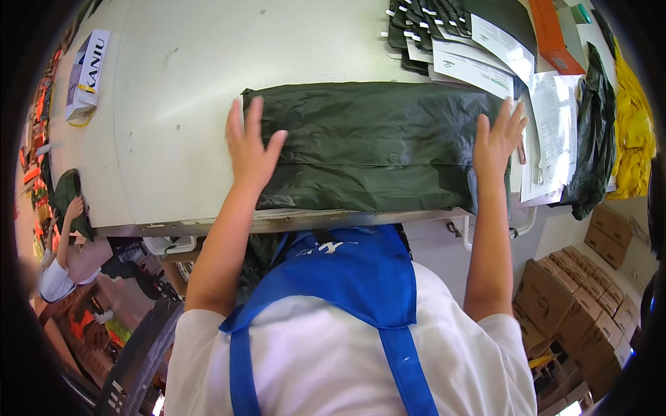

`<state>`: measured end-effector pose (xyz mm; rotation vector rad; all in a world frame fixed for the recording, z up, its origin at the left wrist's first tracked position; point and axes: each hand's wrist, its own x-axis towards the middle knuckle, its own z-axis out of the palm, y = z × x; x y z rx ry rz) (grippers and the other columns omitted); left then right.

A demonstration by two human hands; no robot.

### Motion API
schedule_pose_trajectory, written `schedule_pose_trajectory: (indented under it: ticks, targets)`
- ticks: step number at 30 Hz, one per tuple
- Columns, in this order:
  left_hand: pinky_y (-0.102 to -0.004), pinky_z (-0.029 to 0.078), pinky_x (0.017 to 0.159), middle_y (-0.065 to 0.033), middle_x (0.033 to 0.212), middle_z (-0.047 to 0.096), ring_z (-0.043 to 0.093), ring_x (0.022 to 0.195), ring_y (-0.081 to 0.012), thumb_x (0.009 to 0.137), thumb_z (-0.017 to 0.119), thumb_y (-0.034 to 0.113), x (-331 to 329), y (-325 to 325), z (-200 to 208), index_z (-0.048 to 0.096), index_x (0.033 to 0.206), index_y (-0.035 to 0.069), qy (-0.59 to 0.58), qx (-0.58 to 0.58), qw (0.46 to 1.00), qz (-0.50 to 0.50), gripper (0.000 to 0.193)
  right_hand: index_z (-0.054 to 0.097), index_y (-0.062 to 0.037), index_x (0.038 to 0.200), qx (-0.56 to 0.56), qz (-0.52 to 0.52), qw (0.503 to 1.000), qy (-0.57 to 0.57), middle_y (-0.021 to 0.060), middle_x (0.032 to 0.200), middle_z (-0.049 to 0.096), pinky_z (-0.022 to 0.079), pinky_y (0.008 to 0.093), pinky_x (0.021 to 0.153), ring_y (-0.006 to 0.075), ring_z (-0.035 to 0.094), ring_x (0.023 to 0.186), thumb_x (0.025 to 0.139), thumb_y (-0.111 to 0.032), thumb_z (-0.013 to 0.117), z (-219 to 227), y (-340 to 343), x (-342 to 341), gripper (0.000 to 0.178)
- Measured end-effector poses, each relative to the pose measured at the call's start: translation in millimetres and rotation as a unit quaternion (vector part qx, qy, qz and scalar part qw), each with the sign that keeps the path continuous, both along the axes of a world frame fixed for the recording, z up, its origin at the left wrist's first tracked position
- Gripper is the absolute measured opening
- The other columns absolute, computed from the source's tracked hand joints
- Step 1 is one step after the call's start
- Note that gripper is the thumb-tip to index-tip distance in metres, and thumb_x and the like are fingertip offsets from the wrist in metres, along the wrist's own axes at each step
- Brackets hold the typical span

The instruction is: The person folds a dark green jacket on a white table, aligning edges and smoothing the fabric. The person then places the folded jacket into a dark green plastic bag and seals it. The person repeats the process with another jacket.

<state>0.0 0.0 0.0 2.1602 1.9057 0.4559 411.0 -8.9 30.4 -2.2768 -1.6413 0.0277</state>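
Bracketing creased, glossy fabric rectangle [374, 142], fingers [255, 119] splayed.

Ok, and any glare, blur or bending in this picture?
Head view: glare whitens part of the paper sheets at upper right, with a softer sheen on the dark green fabric; head view: the table's front edge bows with the fisheye, corners going black; head view, far left: the co-worker looks soft, while the left hand and right hand look fairly clear.

- Fabric [374, 145] lies on the table [180, 62], left hand [252, 156] at its left end, right hand [494, 142] at its right.
- Behind its right part: pouches [424, 22].
- Right of it: papers [553, 135].
- Far left: box [87, 76].
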Motion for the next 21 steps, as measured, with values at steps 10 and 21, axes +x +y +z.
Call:
schedule_pose_trajectory:
  ticks: [10, 21]
  targets:
    - [-0.0338, 0.046, 0.092, -0.0177, 0.123, 0.054, 0.057, 0.105, -0.0214, 0.08, 0.067, 0.009, -10, -9, 99, 0.032, 0.136, -0.004, -0.611, -0.337, 0.704, 0.133, 0.067, 0.026, -0.0019, 0.144, 0.033, -0.169, 0.667, 0.724, 0.0171, 0.148, 0.028, 0.022, 0.0405, 0.11, 0.0306, 0.025, 0.137, 0.096, -0.042, 0.042, -22, -51, -132, 0.065]
    - [-0.0485, 0.033, 0.104, -0.0194, 0.147, 0.023, 0.029, 0.132, -0.0406, 0.067, 0.08, 0.036, 221, -24, 93, 0.03, 0.145, 0.017, -0.198, -0.076, 0.921, -0.327, 0.094, 0.034, 0.0, 0.139, 0.087, -0.187, 0.573, 0.793, 0.0167, 0.143, 0.036, 0.028, 0.0361, 0.107, 0.0265, 0.034, 0.132, 0.096, -0.033, 0.045, -20, -53, -116, 0.055]
